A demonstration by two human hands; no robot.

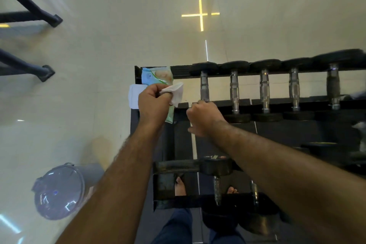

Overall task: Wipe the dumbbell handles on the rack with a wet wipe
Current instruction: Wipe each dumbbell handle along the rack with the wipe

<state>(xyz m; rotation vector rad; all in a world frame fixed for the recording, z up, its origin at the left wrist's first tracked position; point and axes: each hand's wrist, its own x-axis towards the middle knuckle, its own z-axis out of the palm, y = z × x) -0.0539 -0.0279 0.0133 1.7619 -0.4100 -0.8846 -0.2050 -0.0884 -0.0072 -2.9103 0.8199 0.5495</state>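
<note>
Glossy pale gym floor [99, 55], black dumbbell rack [227, 103] at centre, five dumbbells along its top tier. Left hand [153, 103] pinches a crumpled white wet wipe [175, 92] above the wipes packet [157, 76] at the rack's left end. Right hand [204, 119], fist closed, sits at the nearest dumbbell handle [204, 87]; what it holds, I can't tell.

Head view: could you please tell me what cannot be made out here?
- Wet wipe pack: label too small and blurred; left hand covers its lower part.
- Nearest dumbbell handle: right hand hides its near end; grip unclear.
- Rightmost dumbbell: blurred at the frame edge.
</note>
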